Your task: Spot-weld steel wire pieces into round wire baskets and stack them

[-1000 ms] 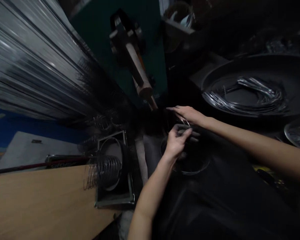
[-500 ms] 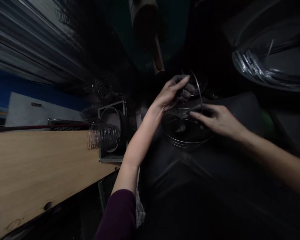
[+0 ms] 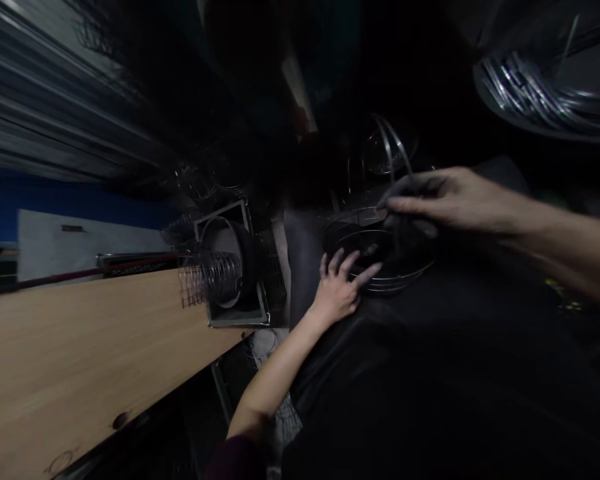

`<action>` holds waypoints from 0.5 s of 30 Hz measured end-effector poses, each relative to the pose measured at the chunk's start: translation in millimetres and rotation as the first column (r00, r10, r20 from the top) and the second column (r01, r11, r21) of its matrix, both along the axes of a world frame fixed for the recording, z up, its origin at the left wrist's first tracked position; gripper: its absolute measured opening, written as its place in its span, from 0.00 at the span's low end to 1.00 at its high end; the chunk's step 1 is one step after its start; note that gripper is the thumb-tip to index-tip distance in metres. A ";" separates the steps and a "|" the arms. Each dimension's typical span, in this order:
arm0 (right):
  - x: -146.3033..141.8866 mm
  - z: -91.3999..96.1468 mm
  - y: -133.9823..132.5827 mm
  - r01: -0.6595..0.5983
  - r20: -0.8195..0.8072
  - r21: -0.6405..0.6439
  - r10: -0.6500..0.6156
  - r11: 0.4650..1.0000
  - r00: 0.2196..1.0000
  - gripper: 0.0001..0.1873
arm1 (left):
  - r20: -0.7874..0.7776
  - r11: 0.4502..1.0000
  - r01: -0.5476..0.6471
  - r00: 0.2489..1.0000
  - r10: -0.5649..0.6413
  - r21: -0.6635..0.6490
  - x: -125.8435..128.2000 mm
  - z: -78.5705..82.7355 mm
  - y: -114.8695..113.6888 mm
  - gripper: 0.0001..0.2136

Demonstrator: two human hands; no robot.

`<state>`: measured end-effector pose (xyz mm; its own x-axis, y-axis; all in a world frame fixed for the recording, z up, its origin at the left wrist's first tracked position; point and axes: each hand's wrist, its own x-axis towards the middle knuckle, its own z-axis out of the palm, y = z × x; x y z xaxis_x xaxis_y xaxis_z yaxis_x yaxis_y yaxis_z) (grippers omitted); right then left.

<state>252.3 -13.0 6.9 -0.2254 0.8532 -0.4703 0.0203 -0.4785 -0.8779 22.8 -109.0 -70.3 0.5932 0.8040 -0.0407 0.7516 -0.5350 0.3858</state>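
On my lap, over dark cloth, rests a round wire frame [image 3: 389, 288] with several metal hoops. My left hand [image 3: 339, 285] lies at its near left rim, fingers spread, the fingertips at or just over the wire; whether they press on it I cannot tell. Above the frame's right side, my right hand [image 3: 433, 197] pinches a curved metal wire ring [image 3: 399, 148], which stands up from the fingers and is blurred by motion. The lower part of that ring is hidden by the hand and the dark. Inside the frame a small pale spot shows, too dim to name.
At left is a wooden board [image 3: 105, 347] with a knot hole. Beside it, wire coil frames [image 3: 213, 275] sit by a dark round drum in a metal box frame [image 3: 267, 313]. A container of shiny wire rings [image 3: 545, 93] stands at upper right.
My left hand has left the raised wire and come down to the frame's near left rim, its fingers opening. My right hand has moved slightly up and right with the ring.
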 end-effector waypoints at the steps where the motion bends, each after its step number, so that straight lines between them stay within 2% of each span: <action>1: -4.9 -2.3 -4.8 -0.024 -0.038 0.001 0.024 1.000 0.999 0.18 | -0.077 0.999 0.006 0.997 -0.004 0.033 -0.4 -13.5 -1.9 0.25; 3: -15.6 -11.3 -14.3 -0.009 -0.104 -0.020 0.007 1.000 0.995 0.22 | -0.139 0.998 0.011 0.990 -0.002 0.065 2.4 -30.3 9.0 0.25; 4: -20.1 -16.8 -17.4 0.022 -0.122 -0.036 -0.027 0.999 0.992 0.24 | -0.140 0.997 0.010 0.990 0.000 0.071 4.1 -32.1 19.2 0.27; 7: -27.7 -27.8 -12.5 0.129 -0.117 -0.054 -0.134 0.990 0.984 0.25 | -0.069 0.996 -0.001 0.998 0.007 0.088 5.5 -17.3 53.2 0.35; 10: -30.2 -16.8 11.6 0.168 -0.091 -0.054 -0.173 0.984 0.981 0.23 | 0.151 0.985 -0.105 0.985 0.084 0.137 4.5 2.8 76.4 0.36; 11: -31.4 -8.5 21.5 0.164 -0.075 -0.050 -0.167 0.985 0.983 0.22 | 0.277 0.973 -0.156 0.955 0.104 0.171 4.5 6.7 81.8 0.36; 13: -35.4 10.5 40.9 0.152 -0.025 -0.034 -0.153 0.988 0.988 0.20 | 0.535 0.935 -0.262 0.839 0.099 0.239 5.2 10.4 91.8 0.34; 15: -41.8 26.6 58.9 0.151 -0.003 0.004 -0.151 0.989 0.989 0.17 | 0.695 0.898 -0.348 0.716 0.069 0.270 5.8 11.7 102.8 0.32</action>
